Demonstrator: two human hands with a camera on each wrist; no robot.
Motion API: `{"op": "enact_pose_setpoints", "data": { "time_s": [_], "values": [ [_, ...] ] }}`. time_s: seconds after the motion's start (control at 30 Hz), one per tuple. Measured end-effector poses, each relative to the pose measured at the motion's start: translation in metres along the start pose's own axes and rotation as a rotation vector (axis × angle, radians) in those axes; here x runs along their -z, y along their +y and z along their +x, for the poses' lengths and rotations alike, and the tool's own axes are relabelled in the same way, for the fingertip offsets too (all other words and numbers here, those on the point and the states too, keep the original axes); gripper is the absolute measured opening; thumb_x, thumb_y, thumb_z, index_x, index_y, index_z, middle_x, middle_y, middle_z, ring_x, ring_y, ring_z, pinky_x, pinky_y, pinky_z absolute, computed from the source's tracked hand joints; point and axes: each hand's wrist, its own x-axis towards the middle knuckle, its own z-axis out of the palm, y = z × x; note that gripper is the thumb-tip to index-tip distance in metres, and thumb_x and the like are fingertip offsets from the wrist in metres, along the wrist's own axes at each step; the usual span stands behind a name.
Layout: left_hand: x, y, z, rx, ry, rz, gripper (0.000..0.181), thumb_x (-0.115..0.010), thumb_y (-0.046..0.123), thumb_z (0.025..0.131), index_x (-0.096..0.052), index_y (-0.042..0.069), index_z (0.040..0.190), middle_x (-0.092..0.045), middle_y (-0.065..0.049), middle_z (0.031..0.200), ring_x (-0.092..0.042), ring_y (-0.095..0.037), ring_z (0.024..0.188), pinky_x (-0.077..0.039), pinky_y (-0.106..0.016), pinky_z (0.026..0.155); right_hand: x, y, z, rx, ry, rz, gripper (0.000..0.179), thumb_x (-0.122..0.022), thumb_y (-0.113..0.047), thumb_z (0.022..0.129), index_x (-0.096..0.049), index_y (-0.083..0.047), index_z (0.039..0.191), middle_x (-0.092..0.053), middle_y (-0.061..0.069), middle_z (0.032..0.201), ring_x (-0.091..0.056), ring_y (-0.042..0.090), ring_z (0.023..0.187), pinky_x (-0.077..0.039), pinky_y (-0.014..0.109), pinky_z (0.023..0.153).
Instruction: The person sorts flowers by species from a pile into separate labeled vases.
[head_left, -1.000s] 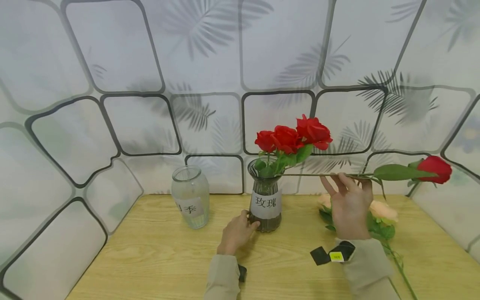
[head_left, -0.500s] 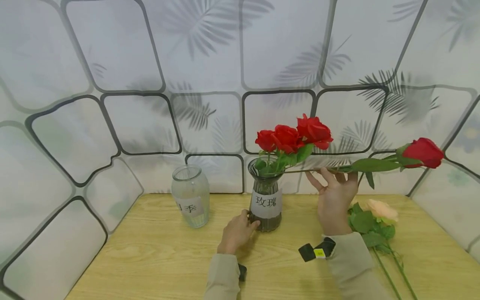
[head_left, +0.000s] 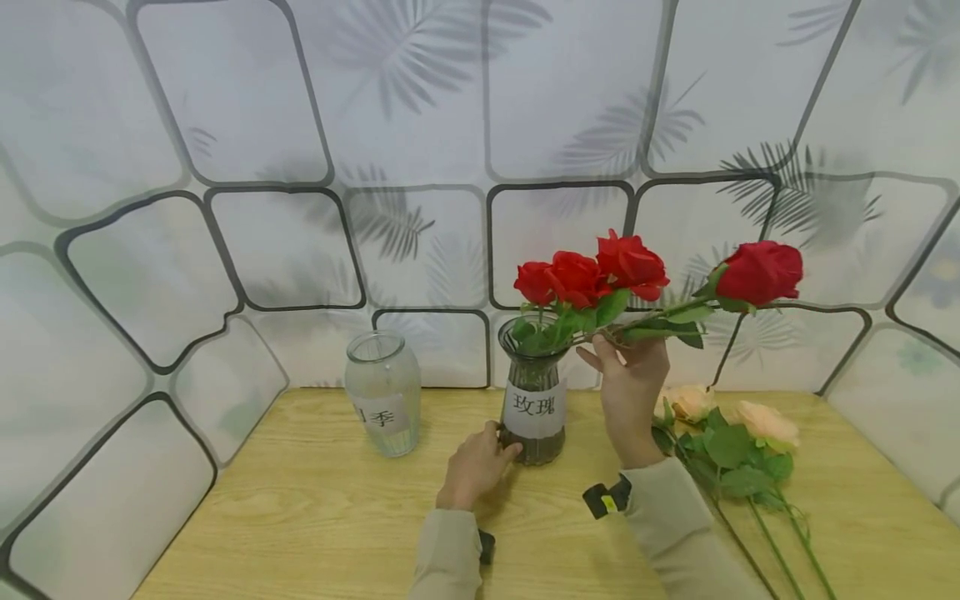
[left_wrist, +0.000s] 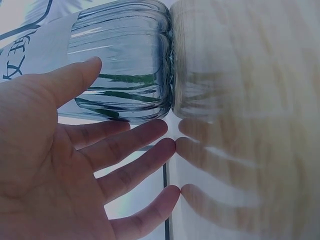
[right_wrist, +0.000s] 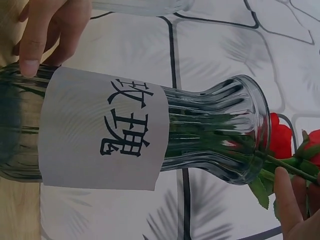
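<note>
The ribbed glass vase (head_left: pixel 533 446) stands upright with a white character label. Three red roses (head_left: pixel 576 279) lean from its mouth. My left hand (head_left: pixel 474 468) rests at the vase's lower left side, thumb in front; the left wrist view shows its fingers nearly straight and spread by the base. To the vase's right, my right hand (head_left: pixel 633 396) pinches the stem of a darker red rose (head_left: pixel 759 273). That rose slants up to the right, its stem's lower part inside the vase mouth. In the right wrist view, my right fingertips (right_wrist: pixel 284 182) are just outside the rim.
A second clear glass vase (head_left: pixel 384 392) with a label stands to the left. Several peach roses (head_left: pixel 765 423) with long green stems lie at the right of the wooden table (head_left: pixel 315 517). A patterned cloth wall (head_left: pixel 420 250) rises behind.
My right hand has moved left toward the vase, and the rose has tilted from nearly level to slanting upward, its stem deeper in the mouth. My left hand has stayed at the vase's base.
</note>
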Motion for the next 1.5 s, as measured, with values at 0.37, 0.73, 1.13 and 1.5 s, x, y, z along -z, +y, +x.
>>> {"op": "enact_pose_setpoints", "data": {
  "time_s": [0.37, 0.73, 1.13, 1.5],
  "values": [
    [0.0, 0.0, -0.002, -0.01, 0.006, -0.019, 0.049, -0.066, 0.031, 0.1, -0.056, -0.01, 0.127, -0.067, -0.013, 0.087, -0.055, -0.02, 0.063, -0.046, -0.039, 0.054, -0.011, 0.005, 0.002, -0.053, -0.161, -0.597, 0.011, -0.069, 0.006, 0.092, -0.065, 0.006, 0.102, -0.066, 0.019, 0.09, -0.064, 0.027, 0.084, -0.058, 0.034, 0.07],
    [-0.001, 0.0, -0.001, -0.009, 0.001, -0.015, 0.051, -0.067, 0.033, 0.1, -0.056, -0.009, 0.128, -0.065, -0.009, 0.081, -0.055, -0.02, 0.063, -0.047, -0.039, 0.054, -0.006, 0.012, -0.011, 0.071, -0.21, -0.525, 0.037, -0.075, 0.01, 0.084, -0.065, 0.009, 0.119, -0.067, 0.021, 0.1, -0.066, 0.029, 0.084, -0.058, 0.032, 0.07],
    [0.0, 0.001, -0.002, 0.001, 0.001, -0.002, 0.049, -0.065, 0.031, 0.101, -0.056, -0.009, 0.128, -0.071, -0.016, 0.097, -0.067, -0.028, 0.079, -0.055, -0.047, 0.066, -0.011, 0.023, -0.011, 0.054, -0.133, -0.542, 0.012, -0.073, 0.006, 0.088, -0.067, 0.009, 0.098, -0.068, 0.017, 0.079, -0.062, 0.011, 0.067, -0.048, 0.021, 0.064],
    [0.021, -0.003, -0.016, -0.075, 0.11, 0.241, 0.053, -0.066, 0.035, 0.1, -0.056, -0.004, 0.135, -0.065, -0.025, 0.124, -0.062, -0.042, 0.111, -0.053, -0.058, 0.087, 0.041, 0.006, -0.01, -0.071, -0.318, -0.657, 0.017, -0.071, 0.009, 0.089, -0.067, 0.006, 0.105, -0.068, 0.02, 0.095, -0.067, 0.026, 0.081, -0.052, 0.017, 0.065]
  ]
}}
